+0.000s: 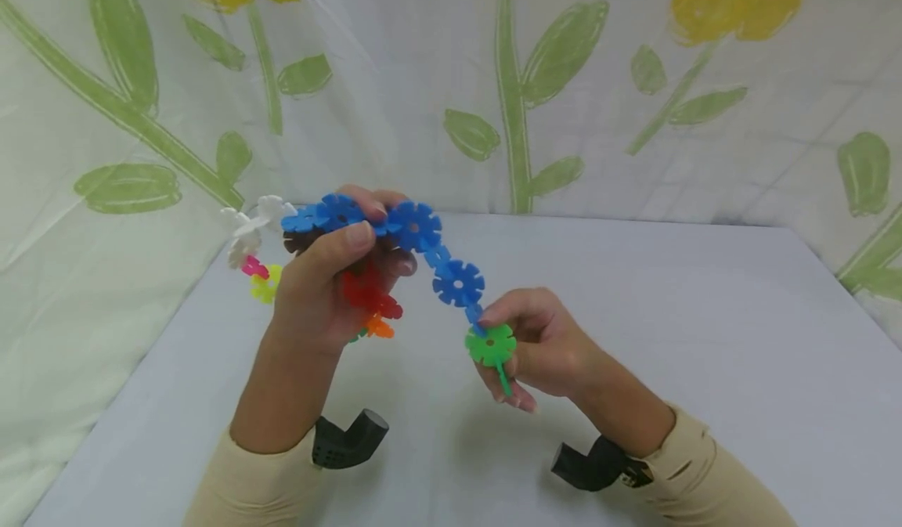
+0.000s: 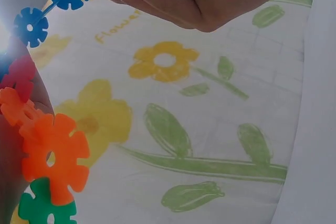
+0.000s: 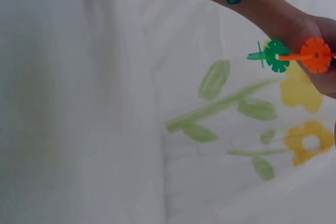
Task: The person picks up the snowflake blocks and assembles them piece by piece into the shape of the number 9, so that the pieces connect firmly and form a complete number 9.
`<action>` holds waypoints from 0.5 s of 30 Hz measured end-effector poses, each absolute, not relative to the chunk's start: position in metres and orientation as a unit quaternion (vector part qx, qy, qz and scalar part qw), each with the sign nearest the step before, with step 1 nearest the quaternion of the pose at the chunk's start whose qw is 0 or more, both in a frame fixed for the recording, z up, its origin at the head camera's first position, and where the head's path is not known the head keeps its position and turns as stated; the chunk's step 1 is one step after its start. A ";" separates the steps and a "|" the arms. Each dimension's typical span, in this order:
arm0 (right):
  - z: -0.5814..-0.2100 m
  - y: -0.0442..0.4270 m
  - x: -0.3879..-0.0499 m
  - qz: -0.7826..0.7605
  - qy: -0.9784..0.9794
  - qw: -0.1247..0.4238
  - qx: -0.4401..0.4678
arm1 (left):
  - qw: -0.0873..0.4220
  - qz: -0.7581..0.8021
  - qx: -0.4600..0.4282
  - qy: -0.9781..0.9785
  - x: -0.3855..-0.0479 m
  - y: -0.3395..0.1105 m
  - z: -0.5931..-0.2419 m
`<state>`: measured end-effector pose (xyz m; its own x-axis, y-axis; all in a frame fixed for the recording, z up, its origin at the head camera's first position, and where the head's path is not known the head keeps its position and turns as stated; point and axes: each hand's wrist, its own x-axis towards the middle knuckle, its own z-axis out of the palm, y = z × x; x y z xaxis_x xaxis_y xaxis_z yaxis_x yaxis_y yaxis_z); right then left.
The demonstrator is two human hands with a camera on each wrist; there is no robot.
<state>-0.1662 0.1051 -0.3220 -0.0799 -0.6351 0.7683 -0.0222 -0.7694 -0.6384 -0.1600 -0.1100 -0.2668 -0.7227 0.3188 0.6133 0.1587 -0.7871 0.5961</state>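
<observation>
A chain of interlocked plastic snowflake discs is held up above the table. My left hand (image 1: 310,292) grips its blue discs (image 1: 413,228), the thumb lying over them. White discs (image 1: 262,220), a pink disc (image 1: 255,267) and a yellow disc (image 1: 266,284) hang beyond that hand. Red discs (image 1: 363,290) and an orange disc (image 1: 380,326) dangle below its fingers; the left wrist view shows a larger orange disc (image 2: 65,150) joined to a green disc (image 2: 39,205). My right hand (image 1: 553,347) pinches the blue strand's lower end, by a light green disc (image 1: 491,347) with another green piece edge-on beneath it.
A white-covered table (image 1: 634,292) spreads under both hands. Behind it hangs a white cloth (image 1: 395,104) printed with yellow flowers and green leaves. Black wrist cameras (image 1: 350,439) stick out from both beige sleeves (image 1: 712,472).
</observation>
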 end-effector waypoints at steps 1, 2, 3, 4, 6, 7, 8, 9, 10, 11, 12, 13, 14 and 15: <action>-0.323 0.105 -0.167 -0.690 0.257 0.223 -0.639 | 0.047 0.869 0.369 0.326 -0.160 -0.110 -0.267; -0.324 0.105 -0.167 -0.690 0.258 0.224 -0.638 | 0.048 0.869 0.368 0.328 -0.160 -0.110 -0.267; -0.325 0.105 -0.167 -0.692 0.260 0.223 -0.635 | 0.049 0.869 0.367 0.328 -0.161 -0.110 -0.267; -0.326 0.105 -0.168 -0.693 0.263 0.222 -0.633 | 0.049 0.869 0.367 0.328 -0.161 -0.110 -0.267; -0.326 0.106 -0.168 -0.693 0.276 0.223 -0.627 | 0.041 0.870 0.364 0.331 -0.162 -0.112 -0.267; -0.325 0.107 -0.168 -0.694 0.283 0.225 -0.623 | 0.035 0.870 0.362 0.332 -0.163 -0.113 -0.267; -0.324 0.107 -0.168 -0.693 0.292 0.227 -0.619 | 0.029 0.872 0.359 0.332 -0.163 -0.114 -0.267; -0.323 0.108 -0.168 -0.692 0.302 0.229 -0.614 | 0.021 0.873 0.355 0.333 -0.163 -0.115 -0.266; -0.322 0.110 -0.168 -0.691 0.311 0.234 -0.610 | 0.013 0.875 0.350 0.334 -0.163 -0.117 -0.266; -0.320 0.111 -0.167 -0.690 0.320 0.241 -0.604 | 0.006 0.877 0.345 0.335 -0.163 -0.119 -0.265; -0.318 0.112 -0.166 -0.689 0.327 0.246 -0.598 | 0.001 0.879 0.340 0.335 -0.162 -0.120 -0.265; -0.317 0.114 -0.165 -0.688 0.331 0.252 -0.594 | -0.002 0.881 0.335 0.334 -0.162 -0.121 -0.264; -0.315 0.115 -0.164 -0.687 0.333 0.258 -0.593 | -0.004 0.883 0.331 0.333 -0.162 -0.121 -0.264; -0.314 0.116 -0.163 -0.686 0.336 0.260 -0.591 | -0.005 0.885 0.327 0.331 -0.162 -0.122 -0.263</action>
<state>-0.1634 0.1159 -0.3136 -0.1668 -0.7538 0.6356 -0.0391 -0.6391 -0.7681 -0.1616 -0.1217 -0.2632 -0.7859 0.2078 0.5824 0.2259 -0.7802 0.5833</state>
